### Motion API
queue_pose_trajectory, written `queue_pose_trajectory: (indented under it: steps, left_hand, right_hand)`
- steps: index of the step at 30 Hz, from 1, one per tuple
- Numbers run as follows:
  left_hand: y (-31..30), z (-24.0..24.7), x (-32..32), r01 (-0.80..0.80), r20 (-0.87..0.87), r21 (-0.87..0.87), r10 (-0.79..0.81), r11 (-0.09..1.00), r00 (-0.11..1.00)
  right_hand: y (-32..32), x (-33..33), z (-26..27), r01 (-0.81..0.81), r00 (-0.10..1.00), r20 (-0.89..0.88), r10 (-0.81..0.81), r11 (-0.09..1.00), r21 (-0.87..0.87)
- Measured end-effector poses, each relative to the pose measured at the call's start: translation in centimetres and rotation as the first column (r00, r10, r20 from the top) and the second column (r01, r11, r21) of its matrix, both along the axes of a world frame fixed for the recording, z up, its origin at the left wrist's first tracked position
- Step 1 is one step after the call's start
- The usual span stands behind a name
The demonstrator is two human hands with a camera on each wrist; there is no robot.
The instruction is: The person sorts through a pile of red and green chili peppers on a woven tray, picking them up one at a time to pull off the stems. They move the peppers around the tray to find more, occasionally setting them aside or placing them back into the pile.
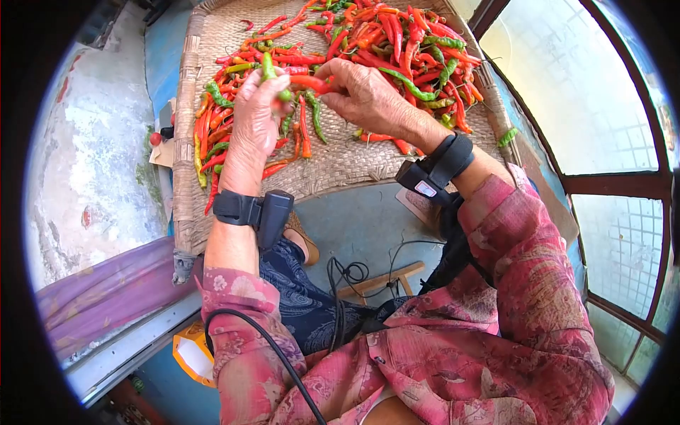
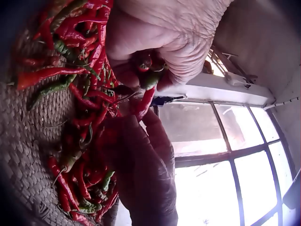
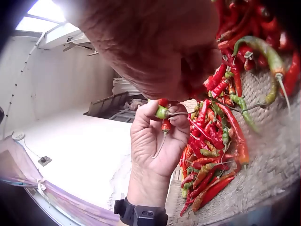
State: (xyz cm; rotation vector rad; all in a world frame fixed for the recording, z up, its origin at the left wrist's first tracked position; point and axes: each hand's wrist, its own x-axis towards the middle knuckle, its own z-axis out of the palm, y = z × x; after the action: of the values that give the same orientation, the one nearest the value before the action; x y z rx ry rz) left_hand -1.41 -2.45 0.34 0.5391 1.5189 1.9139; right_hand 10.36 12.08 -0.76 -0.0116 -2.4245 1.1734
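My left hand (image 1: pixel 255 117) grips a small bunch of chili peppers over the woven tray (image 1: pixel 347 159). A green chili pepper (image 1: pixel 268 67) sticks up past the thumb. In the right wrist view, the stem ends of a green chili pepper (image 3: pixel 162 112) and a red chili pepper (image 3: pixel 166 126) poke out of that hand. My right hand (image 1: pixel 368 95) pinches a long red chili pepper (image 1: pixel 308 83), which spans the gap between both hands. The left wrist view has this pepper (image 2: pixel 145 103) running from the left hand down to the right fingertips, which partly hide it.
Heaped red chilies (image 1: pixel 397 35) with some green ones cover the tray's far right, and a looser spread (image 1: pixel 219 131) lies at its left. Windows (image 1: pixel 609 92) stand on the right, a purple cloth (image 1: pixel 106 290) on the left. Black cables (image 1: pixel 347 273) and a wooden stool (image 1: pixel 386 280) are below.
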Motion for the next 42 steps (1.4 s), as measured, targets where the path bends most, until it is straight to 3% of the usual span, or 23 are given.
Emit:
queue_pose_trajectory:
  steps: [3, 6, 8, 10, 12, 14, 16, 17, 18, 20, 24, 26, 28, 31, 32, 34, 35, 37, 38, 40, 42]
  left_hand:
    - [-0.6, 0.3, -0.8, -0.122, 0.042, -0.062, 0.124, 0.991, 0.991]
    - [-0.8, -0.2, -0.9, -0.061, 0.093, -0.045, 0.065, 0.997, 0.994]
    - [-0.9, -0.1, -0.6, -0.03, 0.101, -0.046, 0.035, 0.998, 0.994]
    - [-0.8, 0.3, -0.1, 0.036, 0.077, -0.033, -0.034, 0.999, 0.996]
    - [-0.7, 0.7, 0.3, 0.041, 0.087, -0.04, -0.038, 0.998, 0.996]
    - [-0.5, 1.0, 0.6, 0.095, 0.055, 0.003, -0.095, 0.995, 0.994]
    - [0.0, 0.9, 0.9, 0.116, 0.053, 0.039, -0.118, 0.992, 0.992]
    - [0.2, 0.9, 1.2, 0.131, 0.049, 0.077, -0.135, 0.988, 0.99]
    - [0.3, 1.2, 1.4, 0.132, 0.049, 0.077, -0.136, 0.988, 0.99]
    - [0.4, 1.9, 2.1, 0.191, 0.059, 0.051, -0.194, 0.98, 0.979]
    - [0.0, 0.9, 1.2, 0.103, 0.11, 0.07, -0.111, 0.992, 0.988]
    - [-0.4, 0.5, 0.3, 0.08, 0.124, 0.076, -0.089, 0.994, 0.988]
    - [-0.8, 0.6, -0.3, 0.032, 0.173, 0.067, -0.043, 0.997, 0.984]
    - [-0.8, 0.7, -0.1, 0.003, 0.177, 0.057, -0.013, 0.998, 0.984]
    - [-0.8, 0.7, 0.1, 0.007, 0.177, 0.074, -0.02, 0.997, 0.984]
    - [-0.7, 0.8, 0.5, 0.059, 0.167, 0.089, -0.074, 0.994, 0.983]
    - [-0.5, 0.8, 0.8, 0.113, 0.158, 0.103, -0.129, 0.988, 0.979]
    - [-0.2, 0.9, 1.3, 0.136, 0.14, 0.076, -0.146, 0.988, 0.979]
    - [0.0, 1.0, 1.5, 0.155, 0.119, 0.049, -0.16, 0.987, 0.98]
    - [0.4, 0.7, 1.8, 0.175, 0.103, 0.047, -0.179, 0.984, 0.979]
    - [0.8, 0.5, 1.8, 0.191, 0.042, -0.02, -0.19, 0.981, 0.981]
  right_hand:
    - [1.7, 0.2, 0.8, 0.085, 0.996, 0.019, -0.088, 0.99, 0.114]
    - [4.3, 0.2, 1.7, 0.239, 0.971, -0.026, -0.239, 0.952, 0.19]
    - [4.8, 0.3, 2.5, 0.525, 0.851, -0.189, -0.489, 0.796, 0.302]
    - [4.3, 1.2, 4.7, 0.582, 0.812, -0.258, -0.523, 0.751, 0.312]
    - [3.8, 1.0, 4.3, 0.531, 0.847, -0.204, -0.491, 0.803, 0.271]
    - [2.8, 0.1, 1.9, 0.2, 0.96, -0.235, -0.151, 0.959, 0.2]
    - [1.0, 0.1, 1.0, 0.067, 0.993, -0.115, -0.04, 0.968, 0.24]
    - [0.1, 0.4, 1.4, -0.005, 0.998, -0.067, 0.015, 0.988, 0.154]
    - [-0.2, -0.3, -0.2, 0.022, 0.986, -0.169, 0.009, 0.984, 0.178]
    - [-0.1, 0.0, 0.1, -0.024, 0.999, 0.046, 0.017, 0.99, 0.14]
    - [1.3, 0.4, 0.8, 0.043, 0.998, 0.035, -0.054, 0.963, 0.266]
    - [2.6, 0.2, 0.5, 0.146, 0.987, 0.004, -0.16, 0.911, 0.386]
    - [3.9, 0.1, 1.2, 0.222, 0.974, -0.046, -0.221, 0.904, 0.366]
    - [5.0, 0.7, 3.3, 0.464, 0.852, 0.031, -0.522, 0.782, 0.415]
    - [5.0, 1.1, 3.9, 0.607, 0.789, -0.359, -0.498, 0.545, 0.579]
    - [4.6, 1.9, 5.7, 0.639, 0.769, -0.456, -0.449, 0.512, 0.574]
    - [4.4, 1.7, 5.4, 0.639, 0.769, -0.454, -0.451, 0.511, 0.575]
    - [3.6, 0.8, 3.9, 0.494, 0.866, -0.349, -0.358, 0.726, 0.479]
    - [2.9, 0.3, 2.8, 0.28, 0.946, -0.274, -0.175, 0.867, 0.413]
    - [1.0, 0.6, 1.6, 0.063, 0.991, -0.13, -0.021, 0.944, 0.325]
    - [-0.2, 1.1, 1.9, 0.099, 0.992, 0.031, -0.124, 0.897, 0.43]
